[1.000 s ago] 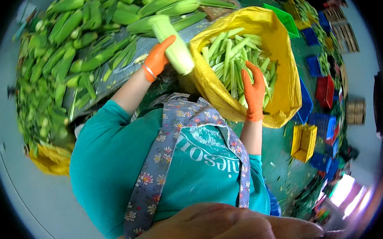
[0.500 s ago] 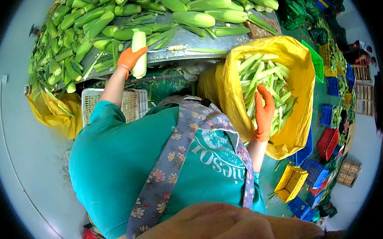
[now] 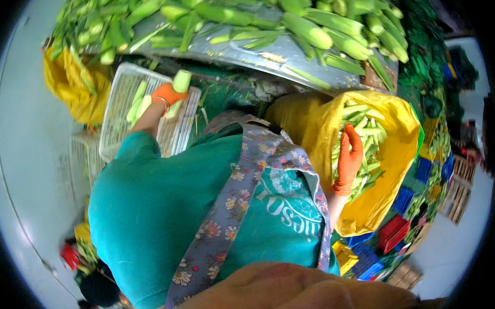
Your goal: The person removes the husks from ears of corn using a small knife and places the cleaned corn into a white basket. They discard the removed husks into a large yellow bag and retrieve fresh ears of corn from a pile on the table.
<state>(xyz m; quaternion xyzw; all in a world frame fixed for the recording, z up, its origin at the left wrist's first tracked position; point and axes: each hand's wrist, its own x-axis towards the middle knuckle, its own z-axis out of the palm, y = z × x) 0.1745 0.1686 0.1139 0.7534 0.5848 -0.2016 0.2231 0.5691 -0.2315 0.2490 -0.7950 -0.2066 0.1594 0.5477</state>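
Note:
My left hand (image 3: 166, 96), in an orange glove, grips a pale, peeled corn cob (image 3: 181, 80) inside a white plastic basket (image 3: 109, 126), where other pale cobs (image 3: 138, 101) lie. My right hand (image 3: 349, 159), gloved in orange too, hangs open at the mouth of a yellow sack (image 3: 401, 176) over cut green leaf strips (image 3: 372, 128), its fingers curved with nothing visible in them.
A metal table (image 3: 236, 58) piled with corn in husks (image 3: 303, 30) runs across the top; a white-handled tool (image 3: 271, 57) lies on it. A second yellow sack (image 3: 71, 90) stands at left, plastic crates (image 3: 392, 234) and pallets (image 3: 456, 193) at right.
My left hand has brought the cob from beside the table edge down into the white basket. My right hand stays at the sack. The view has turned toward the basket.

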